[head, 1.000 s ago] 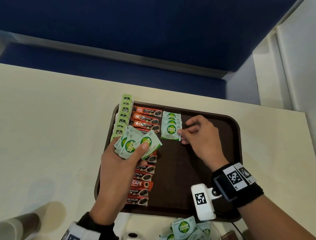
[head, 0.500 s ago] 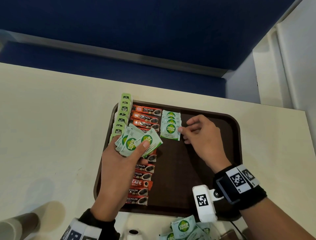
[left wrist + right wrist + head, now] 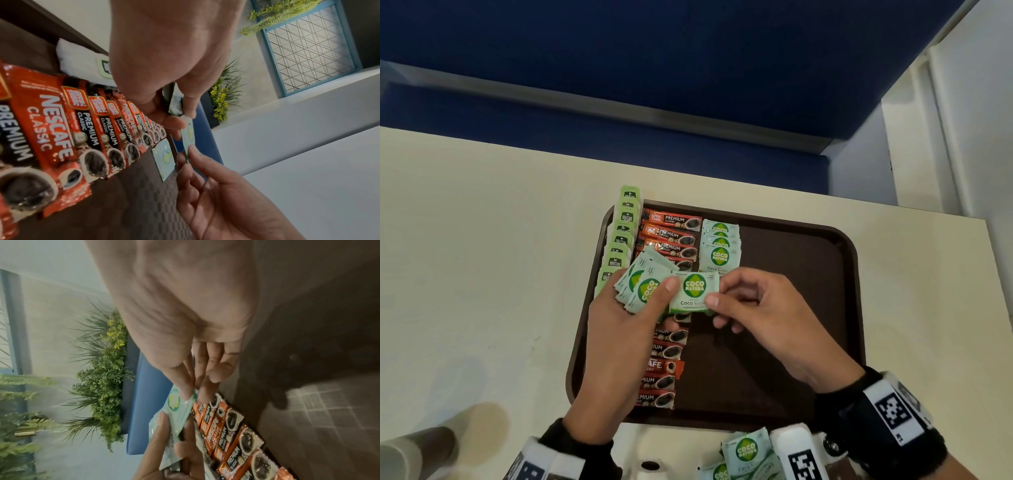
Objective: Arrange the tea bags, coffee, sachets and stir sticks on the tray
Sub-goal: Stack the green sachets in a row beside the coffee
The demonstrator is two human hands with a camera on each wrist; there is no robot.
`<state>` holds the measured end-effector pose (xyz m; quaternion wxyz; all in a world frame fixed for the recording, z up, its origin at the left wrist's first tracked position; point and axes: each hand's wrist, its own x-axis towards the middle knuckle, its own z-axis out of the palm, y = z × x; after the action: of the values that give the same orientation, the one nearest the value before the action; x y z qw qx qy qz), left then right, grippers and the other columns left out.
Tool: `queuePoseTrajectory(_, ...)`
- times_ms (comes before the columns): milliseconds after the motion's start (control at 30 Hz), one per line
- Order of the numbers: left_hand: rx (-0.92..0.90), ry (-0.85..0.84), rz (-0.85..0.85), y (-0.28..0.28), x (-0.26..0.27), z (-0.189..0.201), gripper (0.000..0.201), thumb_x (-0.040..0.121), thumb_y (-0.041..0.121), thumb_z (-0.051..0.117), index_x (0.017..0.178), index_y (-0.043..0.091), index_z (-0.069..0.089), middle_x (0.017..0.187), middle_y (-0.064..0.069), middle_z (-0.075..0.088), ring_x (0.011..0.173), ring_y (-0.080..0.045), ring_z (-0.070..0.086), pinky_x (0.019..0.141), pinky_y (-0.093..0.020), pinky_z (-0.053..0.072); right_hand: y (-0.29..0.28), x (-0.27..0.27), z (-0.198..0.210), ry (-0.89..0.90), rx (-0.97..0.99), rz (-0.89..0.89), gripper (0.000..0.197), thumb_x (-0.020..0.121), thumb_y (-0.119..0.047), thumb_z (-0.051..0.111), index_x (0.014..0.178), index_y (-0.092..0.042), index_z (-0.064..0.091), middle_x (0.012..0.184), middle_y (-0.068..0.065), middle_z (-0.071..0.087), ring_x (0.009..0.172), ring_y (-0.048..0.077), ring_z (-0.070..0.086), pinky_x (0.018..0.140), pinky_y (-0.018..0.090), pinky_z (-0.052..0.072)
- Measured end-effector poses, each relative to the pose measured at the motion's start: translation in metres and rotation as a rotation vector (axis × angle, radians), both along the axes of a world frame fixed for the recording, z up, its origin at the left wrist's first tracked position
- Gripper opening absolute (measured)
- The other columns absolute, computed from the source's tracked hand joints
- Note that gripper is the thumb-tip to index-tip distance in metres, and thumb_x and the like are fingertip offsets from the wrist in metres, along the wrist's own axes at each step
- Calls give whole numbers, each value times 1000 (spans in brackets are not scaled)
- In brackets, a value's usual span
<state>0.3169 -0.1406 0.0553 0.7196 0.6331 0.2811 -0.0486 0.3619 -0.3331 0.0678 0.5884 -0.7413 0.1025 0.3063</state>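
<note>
A dark brown tray (image 3: 808, 260) holds a row of green tea bags (image 3: 619, 240) along its left rim, a column of red coffee sachets (image 3: 671, 236) beside them, and a short stack of green-and-white sugar sachets (image 3: 720, 246). My left hand (image 3: 619, 329) holds a fan of several sugar sachets (image 3: 643, 284) above the coffee column. My right hand (image 3: 760, 308) pinches the right edge of the top sugar sachet (image 3: 693, 294) of that fan, with the left thumb still on it. The left wrist view shows this sachet (image 3: 188, 138) edge-on between both hands.
More sugar sachets (image 3: 744, 452) lie on the cream table (image 3: 482, 257) just in front of the tray. A cup-like object (image 3: 417, 448) stands at the near left corner. The right half of the tray is bare. A blue bench back runs behind the table.
My right hand left the sugar stack on the tray and came back to the left hand, where it now pinches the top sachet of the fan. The left hand shifted slightly right.
</note>
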Motion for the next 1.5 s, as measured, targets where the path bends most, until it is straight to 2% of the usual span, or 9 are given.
queuePoseTrajectory(133, 80, 11, -19, 2, -5, -2, 27, 93, 27, 83, 118, 22, 73, 100, 6, 84, 78, -16, 82, 64, -22, 64, -8, -6, -7, 31, -64, 54, 16, 92, -32, 83, 100, -20, 78, 95, 1, 80, 80, 10, 72, 66, 25, 53)
queuePoseTrajectory(267, 84, 35, 20, 4, -7, -3, 24, 95, 28, 80, 117, 20, 71, 90, -1, 85, 77, -18, 83, 71, -35, 67, -22, 4, -23, -101, -189, -170, 5, 93, -26, 82, 96, -22, 81, 89, -6, 79, 71, 0, 65, 62, 16, 48)
queuePoseTrajectory(400, 72, 39, 30, 5, -6, -2, 24, 95, 28, 80, 117, 21, 71, 90, -1, 85, 80, -17, 83, 67, -27, 67, -30, 19, -42, -218, -369, -160, 3, 93, -29, 83, 90, -29, 83, 90, -17, 80, 86, -2, 71, 78, 21, 53)
queuePoseTrajectory(567, 62, 39, 27, 4, -5, 1, 25, 95, 27, 80, 117, 19, 72, 89, -2, 85, 79, -17, 83, 65, -24, 66, -25, 26, -48, -287, -527, -111, 7, 90, -28, 86, 87, -27, 80, 78, -12, 73, 76, -11, 63, 60, 5, 43)
queuePoseTrajectory(900, 70, 49, 39, 7, -5, 1, 28, 95, 29, 80, 120, 21, 71, 89, 0, 85, 78, -16, 83, 62, -20, 63, -19, 26, -52, -295, -566, -124, 12, 87, -36, 88, 85, -27, 79, 74, -10, 74, 76, -2, 68, 59, 7, 46)
queuePoseTrajectory(1033, 70, 51, 42, 7, -4, 0, 29, 95, 28, 80, 121, 21, 71, 90, 0, 85, 79, -17, 83, 62, -21, 63, -18, 27, -53, -292, -567, -118, 12, 87, -37, 88, 88, -28, 79, 77, -11, 75, 75, 0, 70, 60, 9, 46)
queuePoseTrajectory(1167, 67, 52, 40, 8, -4, -1, 28, 95, 28, 80, 121, 21, 71, 92, -1, 85, 81, -19, 83, 65, -23, 65, -19, 27, -54, -302, -566, -124, 12, 87, -37, 88, 86, -29, 79, 76, -13, 75, 76, 2, 70, 67, 25, 55)
queuePoseTrajectory(1300, 65, 41, 32, 9, -4, -2, 24, 96, 24, 80, 118, 19, 72, 92, -4, 85, 81, -22, 83, 71, -36, 67, -19, 26, -55, -304, -571, -127, 13, 86, -39, 88, 83, -32, 78, 76, -13, 74, 80, 4, 70, 72, 39, 61)
queuePoseTrajectory(1500, 73, 44, 18, 9, -3, -2, 25, 96, 27, 80, 118, 21, 72, 93, -3, 85, 83, -22, 84, 79, -43, 67, -19, 26, -53, -302, -574, -114, 13, 85, -40, 89, 84, -33, 78, 77, -15, 74, 81, 3, 70, 74, 42, 63)
